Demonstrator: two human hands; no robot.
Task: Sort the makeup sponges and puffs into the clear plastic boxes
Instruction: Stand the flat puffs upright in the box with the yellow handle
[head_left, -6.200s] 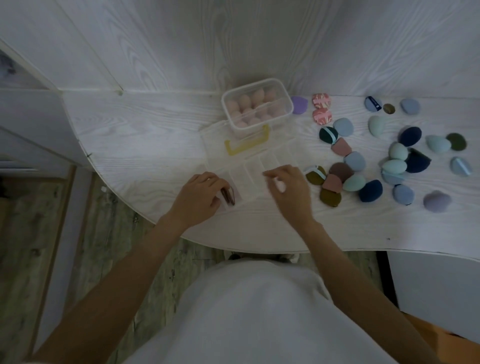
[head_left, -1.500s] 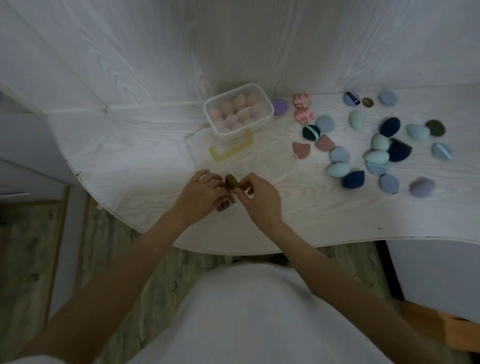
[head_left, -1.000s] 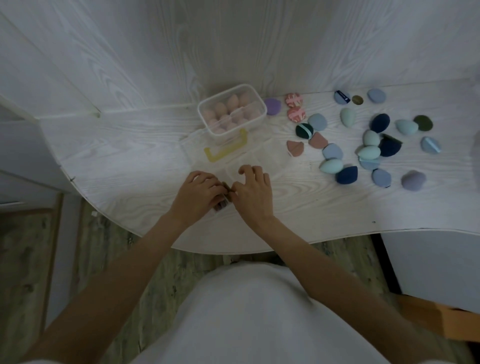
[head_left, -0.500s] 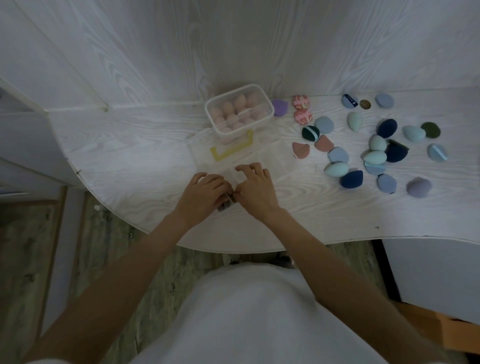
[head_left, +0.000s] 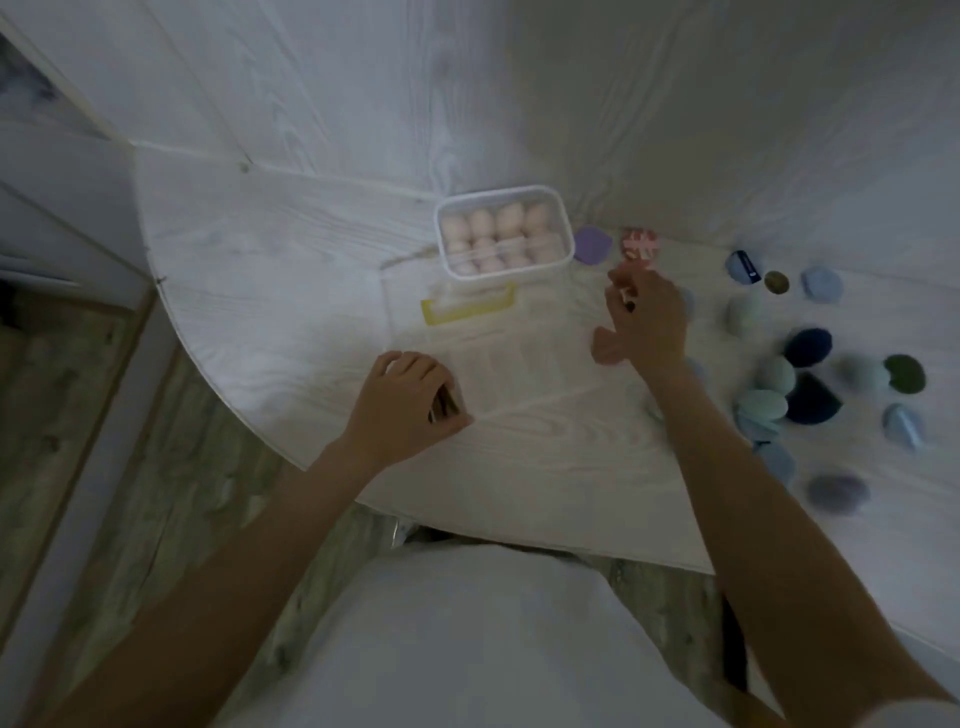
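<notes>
A white wood-grain table (head_left: 291, 312) spreads under the left fingers (head_left: 410, 364) and away to their left, its curved front edge passing just on the near side of them. White wood-grain wall panels (head_left: 363, 104) rise beyond the right fingers (head_left: 623, 283). Grey-brown floor planks (head_left: 104, 426) lie left of the left fingers, past the table's edge. A white shirt (head_left: 467, 649) fills the bottom, nearer than both sets of fingers.

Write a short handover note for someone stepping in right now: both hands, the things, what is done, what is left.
Left hand rests on the divided box, by dark puffs at its near-left corner.
Right hand reaches among the loose puffs; whether it grips one is unclear.
Done: lidded box full of pink sponges.
Left: blue, green and purple pieces lie right, such as the navy puff.
</notes>
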